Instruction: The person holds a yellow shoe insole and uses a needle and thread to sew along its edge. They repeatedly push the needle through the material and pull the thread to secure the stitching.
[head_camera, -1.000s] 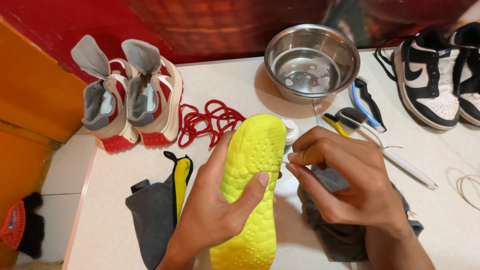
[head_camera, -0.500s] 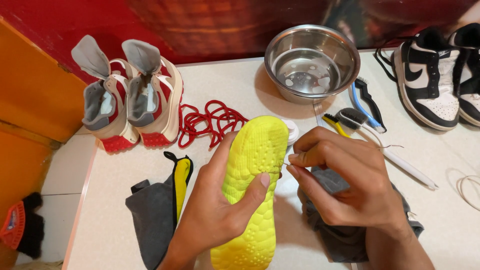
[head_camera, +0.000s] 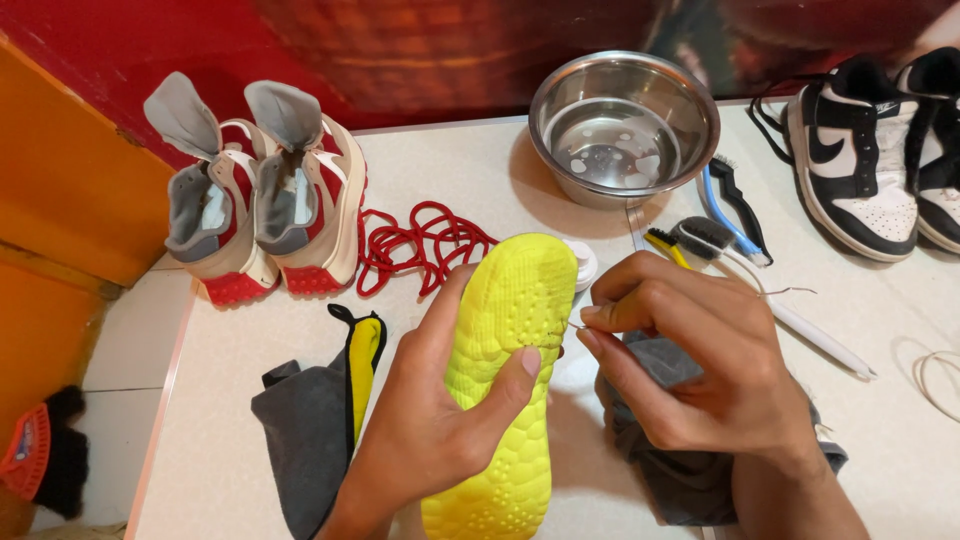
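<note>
Both hands work at one shoe: my left hand (head_camera: 440, 420) is wrapped around a yellow-soled shoe (head_camera: 505, 380), turned sole up, thumb pressed across the tread, while my right hand (head_camera: 690, 370) pinches a thin metal pick (head_camera: 574, 324) between thumb and forefinger, its tip at the sole's edge. I judge the foam sole light, soft and grippy, best held around its middle as now; the pick looks slippery and needs a tight pinch. Beyond my left hand I count two red-and-cream sneakers (head_camera: 260, 200) and one tangle of red laces (head_camera: 420, 240); beyond my right, one steel bowl (head_camera: 623, 125), several brushes (head_camera: 720, 225), two black-and-white sneakers (head_camera: 880, 150). Under my right hand lies one grey cloth (head_camera: 690, 480).
</note>
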